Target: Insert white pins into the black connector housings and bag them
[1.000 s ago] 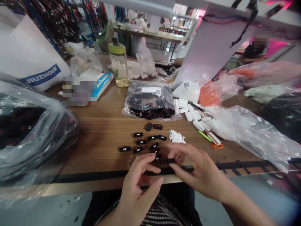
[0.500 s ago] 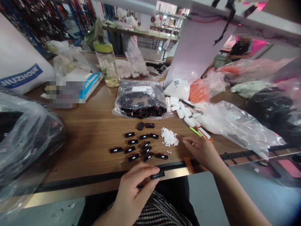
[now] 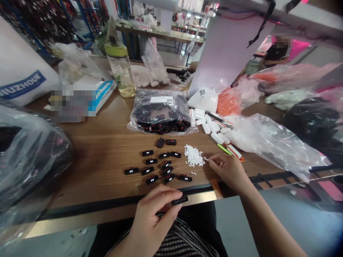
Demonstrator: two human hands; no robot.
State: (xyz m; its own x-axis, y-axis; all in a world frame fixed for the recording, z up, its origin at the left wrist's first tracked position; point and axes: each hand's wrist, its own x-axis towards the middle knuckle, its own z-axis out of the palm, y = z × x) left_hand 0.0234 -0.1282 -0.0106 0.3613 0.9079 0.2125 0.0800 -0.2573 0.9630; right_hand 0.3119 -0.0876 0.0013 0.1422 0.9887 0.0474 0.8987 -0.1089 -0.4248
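Between the thumb and fingers of my left hand (image 3: 158,205) is a black multi-hole connector housing (image 3: 180,200), its grid of holes turned up, just off the table's front edge. My right hand (image 3: 227,169) rests by the right side of a pile of small white plugs (image 3: 193,155). Its thumb and forefinger are pinched together, with a tiny white plug (image 3: 206,159) at the tips. Several black connectors (image 3: 148,170) with white plugs in two holes lie spread left of the pile. Two more black connectors (image 3: 171,142) lie behind them.
A clear bag of black connectors (image 3: 160,110) lies behind the loose ones. White parts (image 3: 213,126), a green pen (image 3: 224,149) and a plastic bag (image 3: 270,139) are at right. A bottle (image 3: 119,71) stands at the back; a large plastic bag (image 3: 34,142) sits left. Another person (image 3: 278,51) is far back right.
A few white plugs now lie at the pile's right edge by my right fingertips, which have closed into a pinch. The left hand keeps the connector housing, tilted slightly differently.
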